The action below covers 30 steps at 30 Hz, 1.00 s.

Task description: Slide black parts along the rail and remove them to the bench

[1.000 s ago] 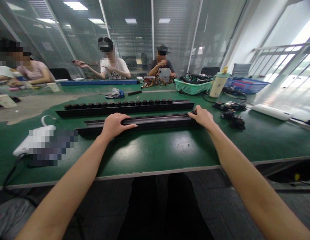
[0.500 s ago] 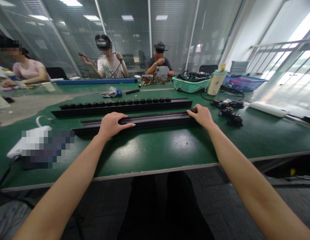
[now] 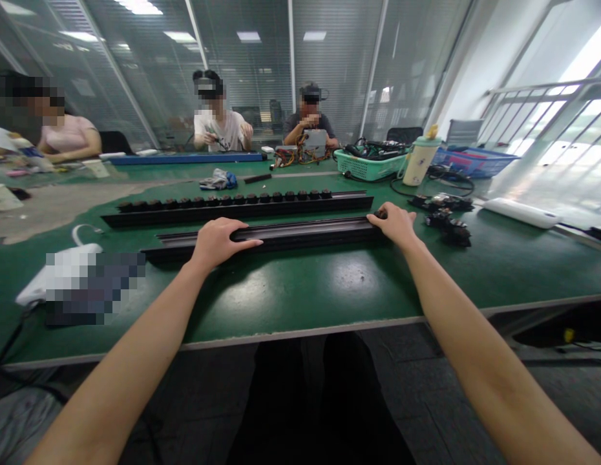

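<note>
A long black grooved rail [image 3: 305, 237] lies across the green table in front of me. My left hand [image 3: 214, 243] is closed around its left part, thumb on the near side and fingers over the far side. At the rail's right end, my right hand [image 3: 395, 223] pinches a small dark part [image 3: 380, 213], mostly hidden by the fingers, so its kind cannot be made out. Behind lies a second black rail [image 3: 242, 212] carrying a row of several small black units [image 3: 264, 197]. Loose black parts [image 3: 446, 223] are piled to the right of my right hand.
A green basket [image 3: 366, 166] of cables, a cream tumbler [image 3: 421, 161] and a blue basket [image 3: 475, 161] stand at the back right. At left lies a white device [image 3: 58, 274] with a cord. Several people sit across the table [image 3: 281, 297]. A glove [image 3: 218, 179] lies beyond the rails.
Both my hands and the rail stay nearly in place; the right hand's fingers have shifted very slightly. Across the table, the person in white has lowered their raised hands.
</note>
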Each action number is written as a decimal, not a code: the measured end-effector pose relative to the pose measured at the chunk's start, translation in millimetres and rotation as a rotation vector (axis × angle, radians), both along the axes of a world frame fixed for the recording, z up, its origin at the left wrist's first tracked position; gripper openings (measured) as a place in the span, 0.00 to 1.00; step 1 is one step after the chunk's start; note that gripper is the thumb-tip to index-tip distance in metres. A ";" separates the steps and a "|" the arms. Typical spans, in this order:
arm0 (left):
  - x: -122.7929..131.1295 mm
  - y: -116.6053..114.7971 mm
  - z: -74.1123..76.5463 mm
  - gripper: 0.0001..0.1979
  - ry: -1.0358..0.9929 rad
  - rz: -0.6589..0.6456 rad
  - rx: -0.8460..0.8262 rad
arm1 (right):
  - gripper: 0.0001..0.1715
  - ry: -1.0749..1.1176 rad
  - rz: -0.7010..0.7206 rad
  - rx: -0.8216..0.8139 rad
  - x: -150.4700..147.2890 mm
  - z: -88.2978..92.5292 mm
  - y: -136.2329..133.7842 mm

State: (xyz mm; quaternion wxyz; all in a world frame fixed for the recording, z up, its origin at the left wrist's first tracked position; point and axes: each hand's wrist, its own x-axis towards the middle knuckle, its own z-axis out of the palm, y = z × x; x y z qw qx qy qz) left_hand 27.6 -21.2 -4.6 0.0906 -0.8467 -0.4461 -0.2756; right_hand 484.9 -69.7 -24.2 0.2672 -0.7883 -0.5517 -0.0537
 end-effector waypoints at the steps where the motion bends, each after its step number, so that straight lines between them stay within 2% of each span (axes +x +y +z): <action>1: 0.0 -0.2 0.2 0.35 0.001 0.001 -0.001 | 0.15 0.005 0.001 0.003 -0.2 0.0 0.0; 8: 0.0 -1.8 1.1 0.35 -0.007 -0.030 0.020 | 0.14 0.035 -0.019 -0.030 1.2 1.6 -0.6; 23: 0.0 -1.8 1.1 0.35 0.005 0.002 0.011 | 0.17 -0.078 -0.059 -0.031 4.3 0.1 -4.6; 30: 0.1 -1.7 1.2 0.35 0.003 0.000 0.002 | 0.20 -0.063 -0.091 -0.039 12.0 -1.9 -3.9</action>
